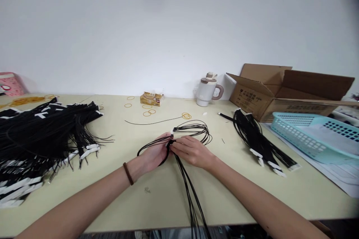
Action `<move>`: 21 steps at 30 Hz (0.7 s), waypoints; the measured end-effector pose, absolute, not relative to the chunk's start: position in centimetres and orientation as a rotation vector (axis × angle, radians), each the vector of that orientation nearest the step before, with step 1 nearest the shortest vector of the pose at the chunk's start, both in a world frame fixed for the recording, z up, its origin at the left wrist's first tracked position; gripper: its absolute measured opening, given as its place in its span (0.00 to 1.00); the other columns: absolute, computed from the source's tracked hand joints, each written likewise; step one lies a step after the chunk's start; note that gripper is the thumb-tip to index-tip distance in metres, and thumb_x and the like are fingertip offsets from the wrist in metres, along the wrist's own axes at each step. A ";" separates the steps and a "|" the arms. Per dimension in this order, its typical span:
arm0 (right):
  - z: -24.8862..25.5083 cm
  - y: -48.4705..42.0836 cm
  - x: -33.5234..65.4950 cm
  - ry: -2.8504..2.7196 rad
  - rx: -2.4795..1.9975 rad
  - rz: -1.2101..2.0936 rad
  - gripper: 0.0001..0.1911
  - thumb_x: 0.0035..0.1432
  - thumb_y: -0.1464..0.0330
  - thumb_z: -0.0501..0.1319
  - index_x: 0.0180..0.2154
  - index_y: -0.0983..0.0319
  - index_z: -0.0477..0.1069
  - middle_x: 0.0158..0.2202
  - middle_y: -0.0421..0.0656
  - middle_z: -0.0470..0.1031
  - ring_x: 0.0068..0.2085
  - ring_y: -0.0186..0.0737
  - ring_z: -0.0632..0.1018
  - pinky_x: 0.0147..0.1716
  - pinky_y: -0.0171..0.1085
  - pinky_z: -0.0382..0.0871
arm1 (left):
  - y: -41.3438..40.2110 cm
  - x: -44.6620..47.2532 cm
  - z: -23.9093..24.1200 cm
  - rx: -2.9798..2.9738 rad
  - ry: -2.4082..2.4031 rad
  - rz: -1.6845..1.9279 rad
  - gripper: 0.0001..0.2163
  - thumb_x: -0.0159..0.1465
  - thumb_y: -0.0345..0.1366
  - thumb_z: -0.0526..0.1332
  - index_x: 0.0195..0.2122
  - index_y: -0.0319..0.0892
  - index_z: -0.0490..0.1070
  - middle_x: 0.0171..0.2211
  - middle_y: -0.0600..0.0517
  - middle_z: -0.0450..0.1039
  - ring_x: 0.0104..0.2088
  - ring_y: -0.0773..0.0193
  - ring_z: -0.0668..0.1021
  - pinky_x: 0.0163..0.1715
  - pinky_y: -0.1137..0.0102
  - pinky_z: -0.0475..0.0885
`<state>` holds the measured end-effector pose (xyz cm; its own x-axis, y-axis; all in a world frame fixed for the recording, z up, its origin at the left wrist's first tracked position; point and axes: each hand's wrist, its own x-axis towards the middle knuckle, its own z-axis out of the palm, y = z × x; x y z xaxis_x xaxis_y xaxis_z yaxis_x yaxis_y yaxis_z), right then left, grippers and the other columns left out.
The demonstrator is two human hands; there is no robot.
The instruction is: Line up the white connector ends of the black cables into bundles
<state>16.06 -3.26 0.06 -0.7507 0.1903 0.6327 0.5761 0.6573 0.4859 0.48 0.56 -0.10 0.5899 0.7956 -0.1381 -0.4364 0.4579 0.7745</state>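
Both of my hands meet over the middle of the table, closed around a bundle of thin black cables [187, 183]. My left hand [157, 153], with a brown band on its wrist, grips the bundle from the left. From the other side, the fingers of my right hand [192, 151] pinch it at the same spot. Cable loops spread out behind the hands, and a small white connector shows just above the fingertips. Long cable ends hang down over the table's front edge. What lies between the fingertips is partly hidden.
Many black cables with white ends [56, 130] are heaped at the left. Rubber bands [147, 113] lie around a small yellow box [152, 98]. A lidded mug [206, 91], a cardboard box [252, 97], a turquoise basket [314, 142] and another cable bundle [256, 138] stand or lie to the right.
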 end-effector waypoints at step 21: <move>-0.8 -2.9 16.3 -2.314 -0.695 -0.656 0.09 0.58 0.75 0.54 0.40 0.65 0.68 0.35 0.44 0.74 0.38 0.37 0.72 0.35 0.37 0.69 | 0.6 0.3 0.3 0.809 0.561 0.791 0.03 0.56 0.32 0.58 0.28 0.40 0.65 0.24 0.56 0.66 0.25 0.72 0.66 0.27 0.75 0.61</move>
